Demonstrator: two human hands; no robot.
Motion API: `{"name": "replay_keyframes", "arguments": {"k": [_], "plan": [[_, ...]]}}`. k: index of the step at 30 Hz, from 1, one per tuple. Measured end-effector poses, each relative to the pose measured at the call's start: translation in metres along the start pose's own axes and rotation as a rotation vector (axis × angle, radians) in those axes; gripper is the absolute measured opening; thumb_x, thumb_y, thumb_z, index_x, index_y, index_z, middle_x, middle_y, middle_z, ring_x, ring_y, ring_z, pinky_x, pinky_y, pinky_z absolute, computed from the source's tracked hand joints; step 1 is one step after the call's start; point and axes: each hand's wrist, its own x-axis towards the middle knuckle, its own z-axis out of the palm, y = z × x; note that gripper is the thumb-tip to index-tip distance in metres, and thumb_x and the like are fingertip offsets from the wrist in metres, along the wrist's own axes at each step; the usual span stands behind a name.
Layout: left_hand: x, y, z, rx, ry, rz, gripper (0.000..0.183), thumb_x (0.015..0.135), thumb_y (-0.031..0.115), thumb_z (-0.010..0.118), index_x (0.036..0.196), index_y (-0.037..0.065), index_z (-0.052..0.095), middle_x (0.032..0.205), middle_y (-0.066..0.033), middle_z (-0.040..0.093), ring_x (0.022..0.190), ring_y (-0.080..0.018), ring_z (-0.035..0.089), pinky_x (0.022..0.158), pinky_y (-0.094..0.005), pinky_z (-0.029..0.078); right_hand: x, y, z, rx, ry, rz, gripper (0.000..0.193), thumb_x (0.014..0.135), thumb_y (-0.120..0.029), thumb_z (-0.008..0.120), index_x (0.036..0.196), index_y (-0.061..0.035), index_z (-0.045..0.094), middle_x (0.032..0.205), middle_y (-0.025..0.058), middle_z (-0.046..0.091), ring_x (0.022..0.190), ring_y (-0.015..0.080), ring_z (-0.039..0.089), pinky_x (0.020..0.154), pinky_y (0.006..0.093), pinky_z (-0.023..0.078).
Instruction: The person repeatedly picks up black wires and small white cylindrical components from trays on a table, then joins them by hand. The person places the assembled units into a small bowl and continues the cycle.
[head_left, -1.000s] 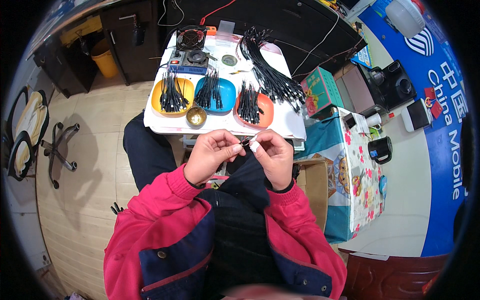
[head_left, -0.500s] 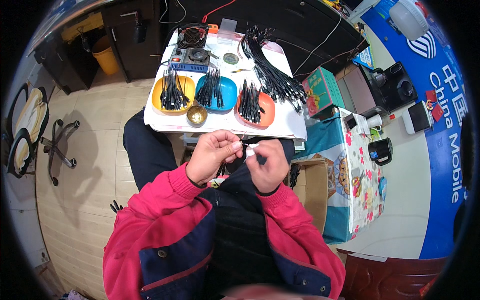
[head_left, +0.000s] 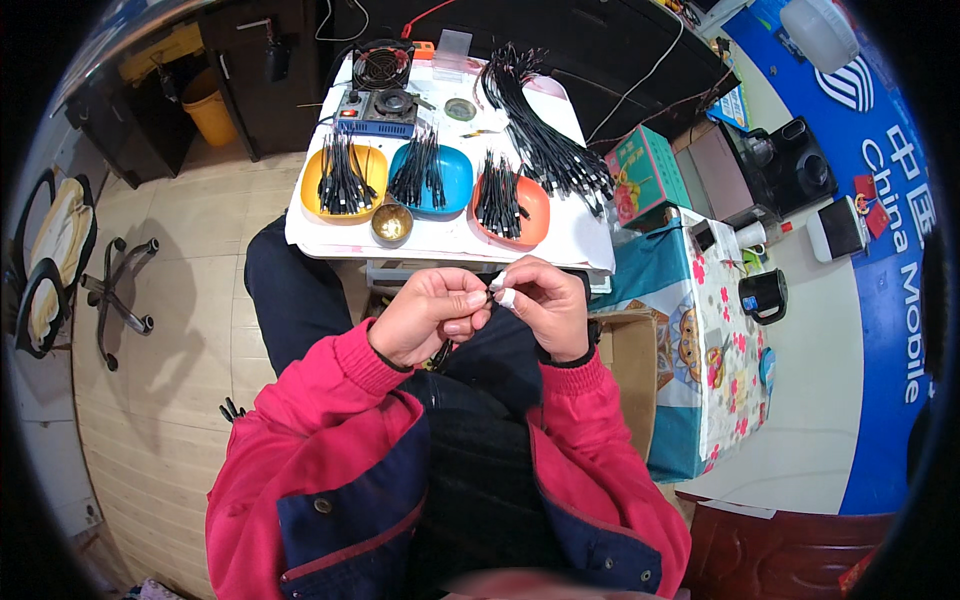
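In front of my lap, my left hand [head_left: 432, 312] is closed in a pinch on a thin black cable [head_left: 440, 354], which hangs below the palm. My right hand [head_left: 548, 302] meets it from the other side, thumb and forefinger pinched at the small dark end between the two hands. White wraps cover those two fingertips. The fingers hide most of the cable's end. Just beyond, bunches of short black cables stand in a yellow tray [head_left: 312, 190], a blue tray [head_left: 462, 172] and an orange tray [head_left: 537, 222]. A small metal bowl [head_left: 392, 224] sits at the table's near edge.
On the white table [head_left: 340, 238] are a blue soldering unit [head_left: 376, 128], a black fan [head_left: 382, 66], a round tin [head_left: 459, 110] and a large bundle of black cables [head_left: 545, 140]. A cardboard box [head_left: 628, 375] is beside my right leg. An office chair [head_left: 118, 285] stands left.
My right hand has turned and closed in on my left, its fingertips now meeting the left's at the cable end. My left hand has barely moved.
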Motion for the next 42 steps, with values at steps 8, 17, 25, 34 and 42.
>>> {"name": "replay_keyframes", "arguments": {"k": [8,17,25,34,42], "plan": [[0.003,-0.009,0.004,0.417,0.208,0.334,0.010,0.090,0.001,0.066,0.098,-0.003,0.067,0.085,-0.0070,0.068,0.070,-0.0104,0.062,0.064,-0.0220,0.051,-0.011,0.003,0.019,0.092,0.183,0.097,0.012,0.089,0.004,0.063,0.101,0.0040,0.060,0.093,0.0041,0.064,0.083,0.0086,0.061,0.076,0.0223,0.050],[0.002,-0.007,-0.006,0.251,0.132,0.246,0.010,0.087,0.000,0.068,0.097,-0.004,0.068,0.085,-0.0081,0.069,0.071,-0.0113,0.063,0.066,-0.0212,0.051,-0.014,0.014,0.024,0.479,0.179,0.190,0.014,0.091,-0.006,0.066,0.101,0.0022,0.060,0.093,0.0058,0.066,0.082,0.0102,0.062,0.075,0.0239,0.051],[0.001,-0.002,-0.010,0.225,0.061,0.125,0.009,0.087,-0.002,0.066,0.095,-0.005,0.068,0.088,-0.0150,0.070,0.070,-0.0137,0.063,0.066,-0.0234,0.052,-0.013,0.011,0.019,0.479,0.127,0.267,0.014,0.091,-0.006,0.067,0.101,0.0024,0.061,0.093,0.0058,0.065,0.081,0.0121,0.063,0.075,0.0249,0.052],[0.000,-0.005,-0.005,0.359,0.128,0.191,0.008,0.086,0.001,0.070,0.092,-0.003,0.070,0.084,-0.0090,0.071,0.068,-0.0098,0.062,0.063,-0.0209,0.050,-0.012,0.011,0.012,0.470,0.095,0.290,0.015,0.089,-0.006,0.068,0.101,0.0019,0.062,0.093,0.0058,0.065,0.081,0.0114,0.062,0.074,0.0236,0.051],[0.001,-0.011,-0.003,0.370,0.218,0.296,0.010,0.083,-0.001,0.072,0.092,-0.003,0.070,0.081,-0.0074,0.070,0.069,-0.0106,0.063,0.064,-0.0222,0.052,-0.016,0.015,0.021,0.482,0.190,0.243,0.017,0.091,-0.007,0.067,0.104,0.0026,0.062,0.096,0.0063,0.067,0.085,0.0107,0.063,0.077,0.0232,0.051]]}}
